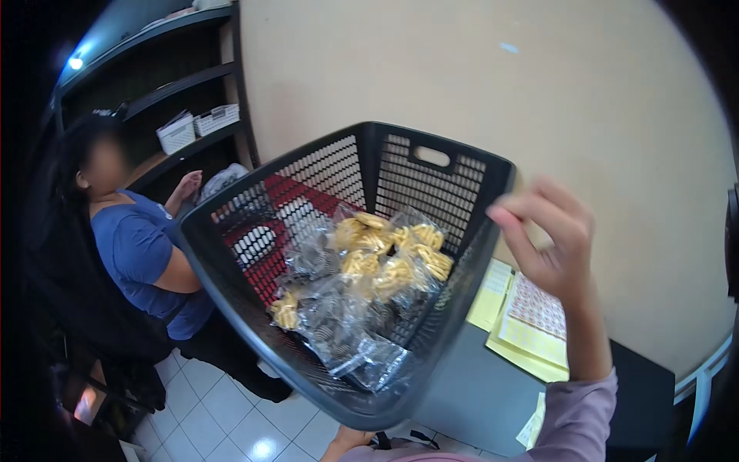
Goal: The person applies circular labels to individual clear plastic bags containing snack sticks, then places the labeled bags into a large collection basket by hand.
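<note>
A large dark plastic laundry-style basket (385,150) with mesh walls is tilted in front of me, above the floor. Inside lie several clear plastic packets: some hold pale yellow coiled pieces (396,273), others dark grey ribbed pieces (331,327). Only part of my left hand (350,439) shows, under the basket's near end; it supports the basket, with its fingers hidden. My right hand (558,231) is raised at the right rim, thumb and fingers bent together in a pinch. Blur hides whether its fingertips grip the rim or anything small.
A co-worker in a blue shirt (138,246) stands at the left by dark shelves (181,96) with white baskets (177,135). At the right, yellow sheets and printed papers (531,323) lie on a grey table (469,385) against the wall. White tiles (254,416) cover the floor.
</note>
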Demonstrator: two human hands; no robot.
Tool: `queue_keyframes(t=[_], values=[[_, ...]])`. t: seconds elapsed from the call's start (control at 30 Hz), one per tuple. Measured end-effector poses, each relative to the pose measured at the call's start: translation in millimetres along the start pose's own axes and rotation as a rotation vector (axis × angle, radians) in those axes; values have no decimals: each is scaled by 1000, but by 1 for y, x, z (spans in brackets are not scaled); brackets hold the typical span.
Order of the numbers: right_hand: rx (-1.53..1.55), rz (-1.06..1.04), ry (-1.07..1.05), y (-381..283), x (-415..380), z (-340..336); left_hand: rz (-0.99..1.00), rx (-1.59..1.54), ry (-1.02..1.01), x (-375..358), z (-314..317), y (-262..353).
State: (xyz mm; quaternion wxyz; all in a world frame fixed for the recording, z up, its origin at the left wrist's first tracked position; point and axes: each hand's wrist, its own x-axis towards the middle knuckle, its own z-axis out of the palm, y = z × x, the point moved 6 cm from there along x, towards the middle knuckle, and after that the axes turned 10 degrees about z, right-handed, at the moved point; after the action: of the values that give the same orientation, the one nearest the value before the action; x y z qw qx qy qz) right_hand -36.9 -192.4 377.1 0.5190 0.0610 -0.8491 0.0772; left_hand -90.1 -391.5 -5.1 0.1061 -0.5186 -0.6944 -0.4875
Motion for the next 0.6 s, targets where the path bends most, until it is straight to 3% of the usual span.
queue_keyframes(t=[0.17, 0.23, 0.37, 0.43, 0.47, 0.53, 0.6], values=[[-85, -399, -473, -53, 78, 136, -187, -169, -76, -15, -13, -23], [-324, -455, -763, -62, 75, 206, -214, -241, -24, -19, -24, -28], [-482, -505, -1119, -61, 26, 292, -404, -215, -214, -42, -28, -53], [-509, -485, -1365, -40, -11, 318, -740, -584, 37, -66, -24, -76], [-526, -459, -1492, -25, -32, 328, -742, -592, 34, -58, -34, -70], [-638, -419, -1732, 10, -79, 340, -423, -203, -79, -21, -74, -44], [-731, -400, -1853, 39, -113, 340, -431, -192, -142, -31, -73, -55]])
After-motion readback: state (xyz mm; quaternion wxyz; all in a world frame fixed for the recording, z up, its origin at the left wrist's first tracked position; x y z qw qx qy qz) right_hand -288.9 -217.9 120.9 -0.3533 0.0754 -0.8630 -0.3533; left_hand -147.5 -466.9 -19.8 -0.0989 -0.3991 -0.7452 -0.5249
